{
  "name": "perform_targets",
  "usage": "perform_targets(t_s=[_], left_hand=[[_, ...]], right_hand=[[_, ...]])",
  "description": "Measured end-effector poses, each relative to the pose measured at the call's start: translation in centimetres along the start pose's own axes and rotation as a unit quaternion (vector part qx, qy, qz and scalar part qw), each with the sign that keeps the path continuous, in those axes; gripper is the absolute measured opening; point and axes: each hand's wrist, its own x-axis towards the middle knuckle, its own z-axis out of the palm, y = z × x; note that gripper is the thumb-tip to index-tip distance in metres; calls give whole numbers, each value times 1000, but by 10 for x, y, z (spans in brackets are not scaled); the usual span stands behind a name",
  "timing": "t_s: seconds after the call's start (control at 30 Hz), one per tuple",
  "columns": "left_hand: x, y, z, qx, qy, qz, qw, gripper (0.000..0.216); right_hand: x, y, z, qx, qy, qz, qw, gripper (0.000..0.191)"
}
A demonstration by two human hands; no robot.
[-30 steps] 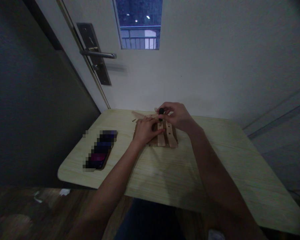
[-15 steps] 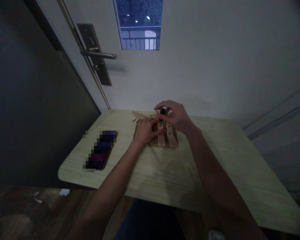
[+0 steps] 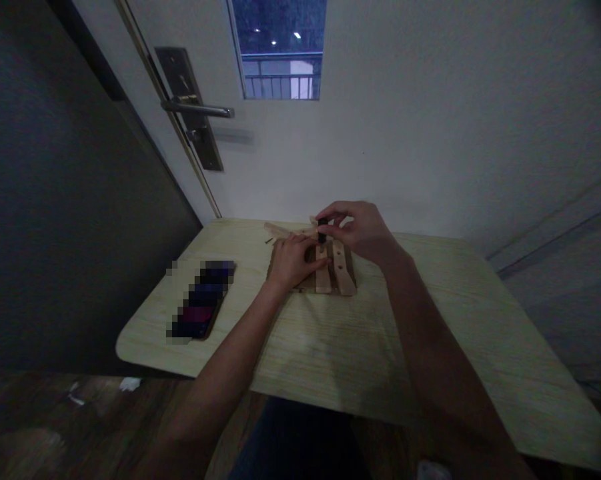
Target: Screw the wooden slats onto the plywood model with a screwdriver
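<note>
My right hand (image 3: 363, 227) pinches a black-handled stubby screwdriver (image 3: 322, 231) between thumb and fingertips. It stands upright over the far end of a pale wooden strip (image 3: 323, 281), where its tip is too dim to make out. With thumb and fingers apart, my left hand (image 3: 293, 259) holds that strip down against a brown ridged base (image 3: 307, 289). To the right lies a second pale wooden strip (image 3: 341, 267) with dark holes in it. Behind my left fingers are further thin wooden pieces (image 3: 276, 229), partly hidden. A small screw (image 3: 269, 241) lies beside them.
A phone (image 3: 205, 300), its screen blurred out, lies on the left of the pale wood-grain table (image 3: 380, 360). A white door (image 3: 405, 120) with a metal handle (image 3: 200, 109) rises just behind the table. White scraps (image 3: 129, 384) are on the floor.
My right hand has shifted slightly to the right, and the black screwdriver has become more upright and shows more of its handle. My left hand and the wooden pieces look unmoved.
</note>
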Motion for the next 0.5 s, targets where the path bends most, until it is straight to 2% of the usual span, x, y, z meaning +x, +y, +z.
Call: perform_targets(t_s=[0.2,0.4,0.5], left_hand=[[0,0,2,11,12,2,1000,36],[0,-1,2,7,17,9,1000,34],[0,0,1,9,11,7,1000,35]], right_hand=[[2,-3,10,-2,34,-39,999,36],[-1,-2,15,14,23,-14,1000,23],[-1,-5,13,34,3,-14,999,25]])
